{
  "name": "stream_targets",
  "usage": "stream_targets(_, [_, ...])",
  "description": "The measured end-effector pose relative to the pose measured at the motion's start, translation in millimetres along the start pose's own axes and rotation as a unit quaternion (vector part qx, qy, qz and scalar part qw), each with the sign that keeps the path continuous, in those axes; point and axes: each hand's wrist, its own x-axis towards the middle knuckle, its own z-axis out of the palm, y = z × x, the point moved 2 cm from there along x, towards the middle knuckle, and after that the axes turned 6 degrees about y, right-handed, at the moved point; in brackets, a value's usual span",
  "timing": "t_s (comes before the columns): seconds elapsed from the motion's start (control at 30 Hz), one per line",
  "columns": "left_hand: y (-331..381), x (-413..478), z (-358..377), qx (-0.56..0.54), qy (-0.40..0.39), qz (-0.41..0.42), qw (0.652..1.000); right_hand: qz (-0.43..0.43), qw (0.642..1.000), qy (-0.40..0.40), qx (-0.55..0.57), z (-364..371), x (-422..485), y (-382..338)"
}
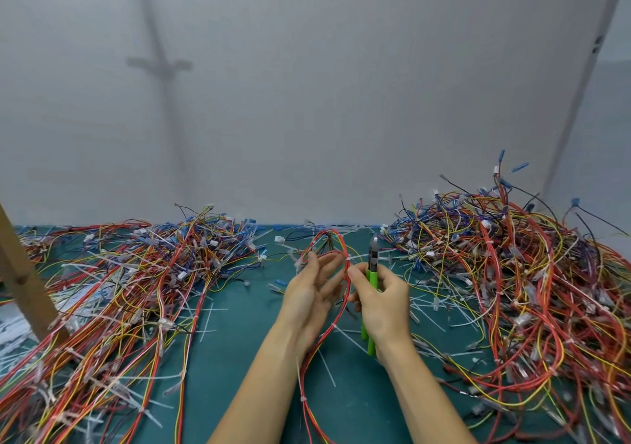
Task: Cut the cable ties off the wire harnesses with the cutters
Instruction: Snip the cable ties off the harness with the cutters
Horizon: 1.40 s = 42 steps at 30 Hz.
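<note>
A wooden post [24, 273] leans at the far left above the left heap [136, 273] of harnesses, whose strands trail out over the green mat [239, 341]. If the piece in hand is pulled sideways, it could snag them. Left of centre, the left hand [307, 293] has its fingers nearly straight and only props up the red loop of the wire harness [329, 235], with no clear pinch. Held that loosely, the loop may twist or spring away once a blade presses on it. A white cable tie [348, 259] sits on the loop just above the right thumb. The right hand [382, 303] is curled round the green handles of the cutters [373, 266] while its thumb and forefinger touch the red wire. The tips point away, near the tie but not on it, and I cannot tell how far the blades are parted. The main risk is nicking wire insulation, because the tie hugs the strands closely. The left fingertips are also close to the cut. Loose ties [433, 320] litter the mat toward the right heap [512, 290], so a clipped piece could fly off and be lost there.
</note>
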Motion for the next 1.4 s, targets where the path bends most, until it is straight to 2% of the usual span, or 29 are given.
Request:
stream_targets(0.13, [-1.2,-0.4,-1.7,-0.073,0.017,-0.024,0.997,-0.010,1.000,-0.023,0.008,3.6,-3.7,-2.8])
stream_targets(0.23, [-0.2,-3.8,-4.5,-0.121,-0.035,-0.010,0.992,-0.014,0.999,-0.026,0.017,4.7,-4.0,-4.3])
stream_targets(0.33, [0.1,-5.9,-1.8,-0.136,-0.068,-0.005,0.988,-0.011,0.999,-0.016,0.025,3.6,-3.5,-4.0])
stream_targets(0.47, [0.8,-7.1,3.4,-0.139,-0.055,0.001,0.989,-0.017,1.000,-0.010,0.024,2.0,-1.7,-3.9])
stream_targets(0.63, [5.0,-11.9,10.3,-0.026,-0.069,0.034,0.997,-0.032,0.999,-0.022,-0.002,3.1,-3.2,-3.1])
stream_targets(0.83, [8.2,-15.1,9.6,0.099,-0.012,0.111,0.989,-0.039,0.996,-0.022,-0.073,1.3,-4.7,-5.3])
stream_targets(0.9, [11.5,-14.0,6.5,0.127,0.008,0.138,0.982,-0.061,0.988,-0.028,-0.136,-1.1,-4.2,-8.0])
stream_targets(0.97, [14.6,-13.5,4.2,0.136,0.005,0.149,0.979,-0.093,0.973,-0.035,-0.208,-3.2,-4.1,-10.3])
stream_targets(1.13, [14.5,-13.6,3.9,0.138,-0.007,0.139,0.981,-0.126,0.946,-0.091,-0.285,0.4,-9.0,-10.9])
stream_targets(1.4, [14.8,-10.6,1.0,0.178,0.018,0.156,0.971,-0.138,0.922,-0.087,-0.351,-0.2,-8.4,-6.3])
